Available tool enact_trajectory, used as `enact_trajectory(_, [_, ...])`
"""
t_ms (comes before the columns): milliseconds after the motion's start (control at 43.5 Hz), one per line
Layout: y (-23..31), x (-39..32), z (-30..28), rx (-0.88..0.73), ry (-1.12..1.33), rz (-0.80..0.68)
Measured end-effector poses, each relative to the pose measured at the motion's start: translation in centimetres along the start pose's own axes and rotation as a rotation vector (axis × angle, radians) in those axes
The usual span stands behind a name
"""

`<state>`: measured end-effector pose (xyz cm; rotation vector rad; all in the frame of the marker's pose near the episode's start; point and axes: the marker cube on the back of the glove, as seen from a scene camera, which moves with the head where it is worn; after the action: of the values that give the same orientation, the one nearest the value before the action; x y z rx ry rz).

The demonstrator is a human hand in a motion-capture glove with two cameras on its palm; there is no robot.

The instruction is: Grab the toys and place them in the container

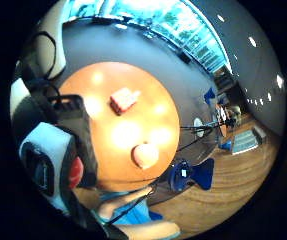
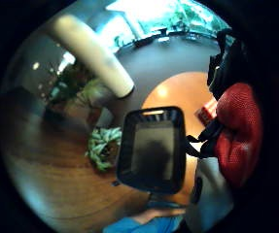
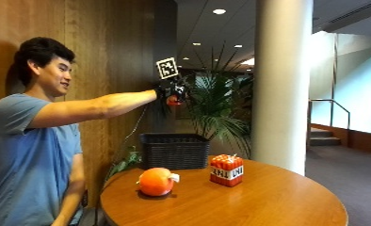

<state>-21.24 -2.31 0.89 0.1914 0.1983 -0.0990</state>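
My gloved right hand (image 3: 172, 93) is raised high above the black basket (image 3: 175, 150), its fingers curled round a small red toy (image 3: 172, 100). The thumb side palm view shows that red toy (image 2: 237, 132) close to the palm, with the open, empty-looking basket (image 2: 153, 148) directly below. On the round wooden table (image 3: 267, 200) lie an orange round plush toy (image 3: 155, 181) near the front and a red TNT block toy (image 3: 227, 170) right of the basket. The little finger side palm view shows the block (image 1: 123, 99) and the orange toy (image 1: 145, 154) on the table (image 1: 118, 135).
The basket stands at the table's back edge, by a wooden wall (image 3: 110, 47). A potted plant (image 3: 220, 108) and a white column (image 3: 281, 84) rise behind the table. The person's bare arm hangs at their side.
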Motion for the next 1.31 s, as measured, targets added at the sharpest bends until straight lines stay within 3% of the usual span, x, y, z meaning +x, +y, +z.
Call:
enact_trajectory(92, [1.4, 3.2, 2.1, -0.052, -0.002, 0.013])
enact_trajectory(345, [4.0, 1.7, 6.1, -0.313, -0.052, -0.128])
enact_trajectory(644, [2.6, 4.6, 6.1, -0.254, 0.047, -0.121])
enact_trajectory(805, [-0.1, 2.2, 6.3, -0.248, 0.168, -0.04])
enact_trajectory(1311, [-3.6, 16.4, 12.8, -0.281, 0.169, 0.002])
